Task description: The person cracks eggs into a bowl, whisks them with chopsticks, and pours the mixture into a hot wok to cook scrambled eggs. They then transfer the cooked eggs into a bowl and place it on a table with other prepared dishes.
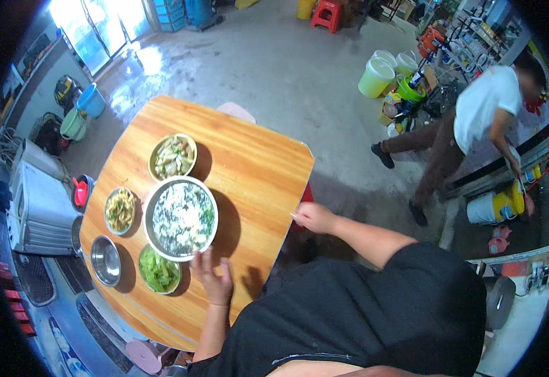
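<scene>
A large white bowl [214, 235] stands on the wooden table [258, 160], filled with white and dark green food. My left hand [214, 279] is open beside its near right rim, fingers apart; whether the fingertips touch the rim I cannot tell. Close by is a bowl of light green vegetables [159, 271]. At the table's right edge my right hand [317, 217] is closed, with something small and pale at its fingertips that I cannot make out. Behind the large bowl sits a dish of mixed pale food [172, 157]; to its left is a dish of yellowish food [120, 211].
An empty metal bowl [106, 261] sits near the table's left edge. Pink stool seats [145, 355] poke out below the table. At right, a person in a white shirt [489, 103] leans over. Pale buckets [377, 78] and a red stool [326, 15] stand on the floor beyond.
</scene>
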A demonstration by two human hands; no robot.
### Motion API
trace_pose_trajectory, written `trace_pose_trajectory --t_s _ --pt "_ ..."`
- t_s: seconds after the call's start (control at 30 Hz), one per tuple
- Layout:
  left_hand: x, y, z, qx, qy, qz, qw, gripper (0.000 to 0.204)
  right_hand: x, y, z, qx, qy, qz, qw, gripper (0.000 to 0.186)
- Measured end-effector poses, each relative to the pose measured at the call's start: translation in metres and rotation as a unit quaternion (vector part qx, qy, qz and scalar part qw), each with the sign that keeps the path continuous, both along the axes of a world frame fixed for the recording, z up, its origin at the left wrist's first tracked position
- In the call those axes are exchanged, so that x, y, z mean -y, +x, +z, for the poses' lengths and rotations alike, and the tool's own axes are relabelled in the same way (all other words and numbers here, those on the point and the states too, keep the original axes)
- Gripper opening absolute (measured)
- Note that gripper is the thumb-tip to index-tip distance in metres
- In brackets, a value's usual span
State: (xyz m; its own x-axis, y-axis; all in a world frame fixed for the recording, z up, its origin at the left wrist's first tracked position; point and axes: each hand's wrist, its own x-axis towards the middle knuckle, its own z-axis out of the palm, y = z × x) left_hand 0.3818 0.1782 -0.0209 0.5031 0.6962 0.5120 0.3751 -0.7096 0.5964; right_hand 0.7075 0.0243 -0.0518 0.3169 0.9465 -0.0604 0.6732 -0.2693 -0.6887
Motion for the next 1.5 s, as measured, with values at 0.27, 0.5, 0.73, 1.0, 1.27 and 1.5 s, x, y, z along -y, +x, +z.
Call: trace_pose_trajectory --t_s 0.27,0.5,0.73,1.0,1.27,1.5 --pt "0.114 0.214 -0.071 -0.209 -0.378 -0.326 0.841 0.056 0.327 0.147 -0.120 -0.053 -0.402 -0.006 0.914 0.047" --pt "0.170 0.370 -0.143 -0.486 -0.464 -0.293 0.680 0.064 0.450 0.346 -0.092 -0.184 -0.412 -0.342 0.824 0.045" --pt "0.166 0.493 -0.151 -0.502 -0.497 -0.262 0.658 0.065 0.399 0.499 -0.077 -0.220 -0.283 -0.387 0.849 0.042" --pt "0.087 0.661 -0.147 -0.476 -0.572 -0.227 0.628 0.068 0.246 0.662 -0.088 -0.229 -0.251 -0.290 0.895 0.040" --pt "-0.045 0.882 -0.069 -0.292 -0.710 -0.154 0.621 0.072 0.157 0.852 -0.045 -0.194 -0.295 -0.314 0.881 0.038" --pt "-0.205 1.073 -0.086 -0.271 -0.468 -0.137 0.830 0.063 0.076 1.030 -0.069 -0.165 -0.352 -0.318 0.865 0.037"
